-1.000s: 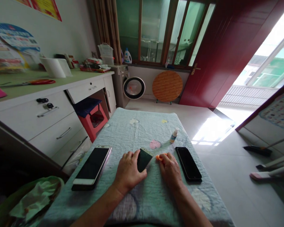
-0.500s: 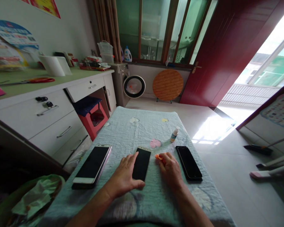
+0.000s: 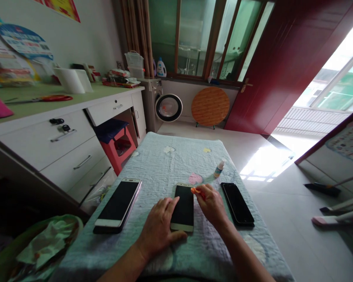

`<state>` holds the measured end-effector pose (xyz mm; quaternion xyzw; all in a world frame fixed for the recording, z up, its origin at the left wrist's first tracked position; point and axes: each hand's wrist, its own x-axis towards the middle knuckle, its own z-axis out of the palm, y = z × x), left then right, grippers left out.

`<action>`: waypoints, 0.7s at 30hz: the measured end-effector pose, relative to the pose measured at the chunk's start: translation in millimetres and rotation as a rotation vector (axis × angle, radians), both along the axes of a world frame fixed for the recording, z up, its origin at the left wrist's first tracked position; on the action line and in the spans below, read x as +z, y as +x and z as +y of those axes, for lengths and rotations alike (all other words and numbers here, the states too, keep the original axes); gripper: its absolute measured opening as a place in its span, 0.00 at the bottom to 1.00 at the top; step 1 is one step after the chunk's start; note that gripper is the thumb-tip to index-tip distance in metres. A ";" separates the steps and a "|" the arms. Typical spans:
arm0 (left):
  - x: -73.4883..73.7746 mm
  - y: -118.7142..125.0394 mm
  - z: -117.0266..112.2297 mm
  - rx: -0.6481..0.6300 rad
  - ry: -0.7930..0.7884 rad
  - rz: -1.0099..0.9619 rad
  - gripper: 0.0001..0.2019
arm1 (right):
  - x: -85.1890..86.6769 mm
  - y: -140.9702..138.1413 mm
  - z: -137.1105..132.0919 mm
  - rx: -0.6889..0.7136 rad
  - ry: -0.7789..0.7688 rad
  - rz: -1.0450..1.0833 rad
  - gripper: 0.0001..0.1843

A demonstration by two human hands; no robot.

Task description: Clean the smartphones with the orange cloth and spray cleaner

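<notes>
A smartphone (image 3: 184, 207) with a dark screen and pale gold borders lies face up on the cloth-covered table. My left hand (image 3: 160, 223) holds it at the left side, fingers along that edge and thumb by the bottom edge. In my right hand (image 3: 209, 201) is a bunched orange cloth (image 3: 196, 191), pinched between closed fingers. The cloth's tip meets the phone's upper right corner. To the left lies a stack of smartphones (image 3: 119, 203), a white-bordered one on top. On the right rest black smartphones (image 3: 237, 203), seemingly stacked. A small spray bottle (image 3: 219, 169) stands beyond my right hand.
A pale blue patterned cloth (image 3: 164, 164) covers the table. Left of it are a white drawer desk (image 3: 67, 152), a red stool (image 3: 122, 150) and a lined bin (image 3: 73, 231). Behind stand a washing machine (image 3: 151, 105) with its door open and a round wooden tabletop (image 3: 210, 105).
The phone has been turned straighter and sits slightly farther right. My left hand has slid lower along its side. My right hand has brought the orange cloth from the table to the phone's upper right corner.
</notes>
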<state>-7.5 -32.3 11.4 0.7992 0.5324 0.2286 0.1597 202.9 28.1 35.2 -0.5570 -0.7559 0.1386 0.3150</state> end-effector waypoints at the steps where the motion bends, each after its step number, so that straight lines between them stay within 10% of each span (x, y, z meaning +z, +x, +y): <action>1: -1.4 -1.0 -0.2 -0.015 0.009 0.001 0.49 | 3.1 -1.3 5.5 -0.005 -0.001 -0.020 0.11; 11: 6.0 -2.4 2.7 -0.085 -0.059 -0.057 0.42 | -8.9 -11.1 31.5 -0.036 -0.034 -0.198 0.10; 21: 4.1 -3.4 4.0 -0.097 -0.038 -0.093 0.44 | 2.3 0.7 -25.7 0.107 -0.126 -0.221 0.11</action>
